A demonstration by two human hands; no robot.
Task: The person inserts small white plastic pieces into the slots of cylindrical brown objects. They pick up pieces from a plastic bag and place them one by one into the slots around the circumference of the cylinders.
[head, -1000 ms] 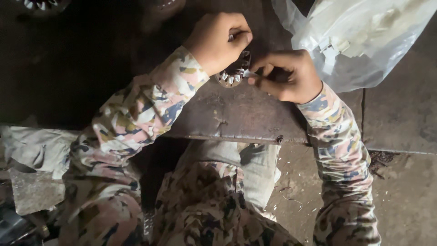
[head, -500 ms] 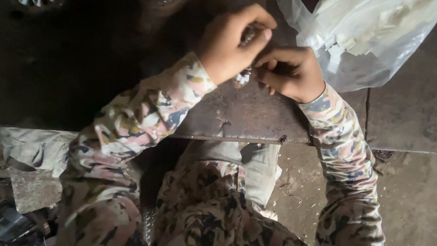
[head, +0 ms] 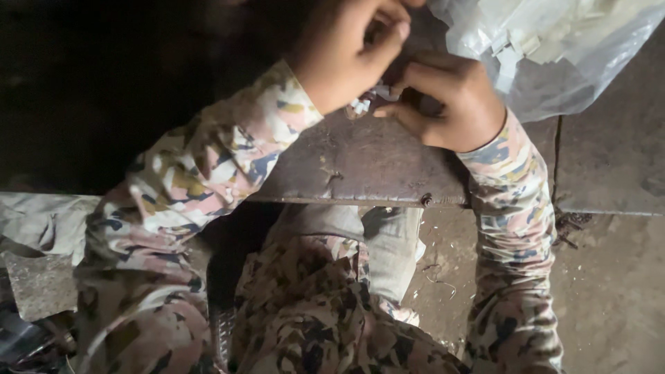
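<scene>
A small pale metal part (head: 361, 104) sits pinched between the two hands, over the far part of the rusty metal plate (head: 360, 163) that serves as the worktop. Most of it is covered by fingers; only a short, light-coloured, toothed-looking bit shows beneath the left palm, so its long axis and the way it points cannot be told.

One such part is visible. There is one metal plate, with one small bolt head (head: 427, 200) on its near edge, and one clear plastic bag (head: 554, 48) holding whitish pieces, whose number cannot be counted through the folds. The bag lies at the far right corner of the plate, just beside the right hand.

The left hand (head: 346, 52) is curled nearly closed, thumb and forefinger tips pressed together at the top of the part, the rest of the fingers folded in; it grips the part from above. The right hand (head: 450, 104) is also folded tight, its knuckles toward the camera and its fingertips meeting the left hand's at the part, gripping it from the right side. The two hands touch each other there.

Both forearms wear camouflage-patterned sleeves (head: 208, 163) and cross the near edge of the plate. Below that edge are the person's knees in the same patterned cloth, and a dusty concrete floor (head: 609, 291) to the right.
</scene>
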